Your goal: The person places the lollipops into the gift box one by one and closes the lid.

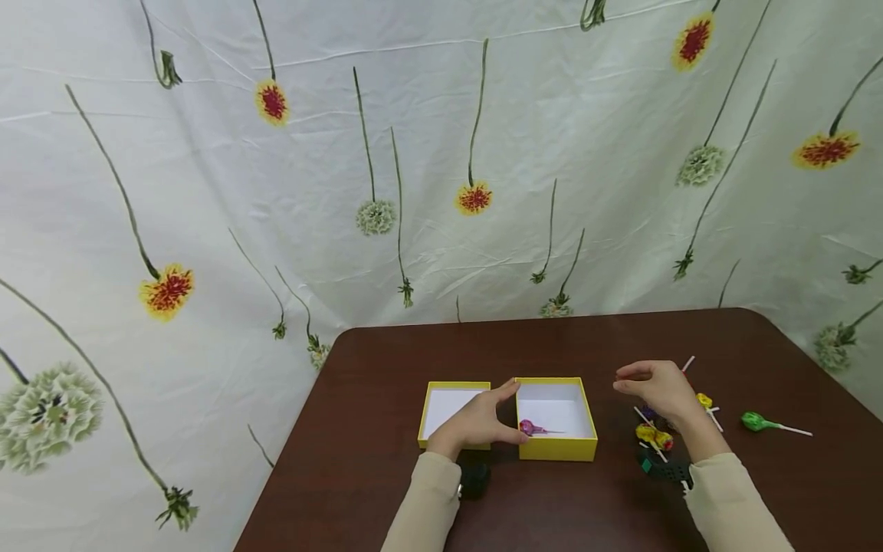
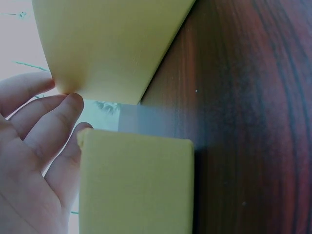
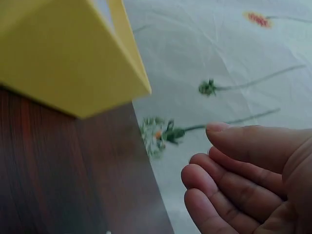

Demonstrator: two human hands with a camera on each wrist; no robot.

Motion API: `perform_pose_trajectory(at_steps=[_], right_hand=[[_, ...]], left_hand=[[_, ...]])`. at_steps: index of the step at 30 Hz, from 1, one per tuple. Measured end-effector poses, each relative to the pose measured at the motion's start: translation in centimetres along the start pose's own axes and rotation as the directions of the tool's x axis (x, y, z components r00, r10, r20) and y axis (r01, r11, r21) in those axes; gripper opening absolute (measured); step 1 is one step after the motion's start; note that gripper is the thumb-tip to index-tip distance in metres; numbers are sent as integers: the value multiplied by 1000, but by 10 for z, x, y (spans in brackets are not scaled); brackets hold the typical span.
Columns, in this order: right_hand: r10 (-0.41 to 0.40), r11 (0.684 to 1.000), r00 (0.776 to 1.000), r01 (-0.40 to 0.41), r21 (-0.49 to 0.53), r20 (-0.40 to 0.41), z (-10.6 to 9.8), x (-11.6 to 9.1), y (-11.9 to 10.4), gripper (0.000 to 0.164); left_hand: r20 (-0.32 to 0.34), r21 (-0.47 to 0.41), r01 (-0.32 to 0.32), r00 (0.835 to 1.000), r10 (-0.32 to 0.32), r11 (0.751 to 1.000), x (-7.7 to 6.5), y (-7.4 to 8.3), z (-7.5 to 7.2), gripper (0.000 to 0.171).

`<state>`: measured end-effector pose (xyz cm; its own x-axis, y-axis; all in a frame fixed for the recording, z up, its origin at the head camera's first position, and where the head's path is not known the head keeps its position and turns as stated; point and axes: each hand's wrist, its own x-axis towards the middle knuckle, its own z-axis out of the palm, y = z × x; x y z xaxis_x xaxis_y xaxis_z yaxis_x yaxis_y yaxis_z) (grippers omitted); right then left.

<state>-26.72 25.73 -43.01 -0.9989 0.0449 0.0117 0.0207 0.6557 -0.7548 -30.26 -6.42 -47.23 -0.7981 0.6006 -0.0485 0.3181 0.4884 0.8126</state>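
A yellow box (image 1: 557,449) with a white inside stands uncovered on the table, and a pink lollipop (image 1: 530,428) lies in its near left part. My left hand (image 1: 479,418) holds the box at its left side, thumb at the near corner and fingers at the far one. In the left wrist view, fingertips touch the edge of the yellow wall (image 2: 112,48). My right hand (image 1: 662,389) hovers to the right of the box. Its fingers are loosely bent, with nothing between thumb and fingertips in the right wrist view (image 3: 248,180).
Left of the box lies its yellow-rimmed lid (image 1: 444,402), white side up, partly behind my left hand. Several lollipops lie around my right forearm, including a yellow one (image 1: 651,438), a farther yellow one (image 1: 704,400) and a green one (image 1: 755,421). A flowered cloth (image 1: 428,153) hangs behind the table.
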Motion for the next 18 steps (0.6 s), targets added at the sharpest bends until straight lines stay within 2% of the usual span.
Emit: perform_pose_trajectory(at_steps=[7, 12, 18], right_hand=[[51, 993, 998, -54, -106, -30, -14, 0, 24, 41], [64, 984, 997, -69, -165, -34, -12, 2, 37, 37], [81, 979, 996, -88, -185, -41, -9, 3, 46, 33]], left_hand=[[1, -6, 12, 1000, -12, 1000, 0, 1, -1, 94], [-2, -4, 10, 1000, -10, 1000, 0, 2, -1, 93], [1, -4, 13, 1000, -13, 1000, 0, 1, -1, 94]])
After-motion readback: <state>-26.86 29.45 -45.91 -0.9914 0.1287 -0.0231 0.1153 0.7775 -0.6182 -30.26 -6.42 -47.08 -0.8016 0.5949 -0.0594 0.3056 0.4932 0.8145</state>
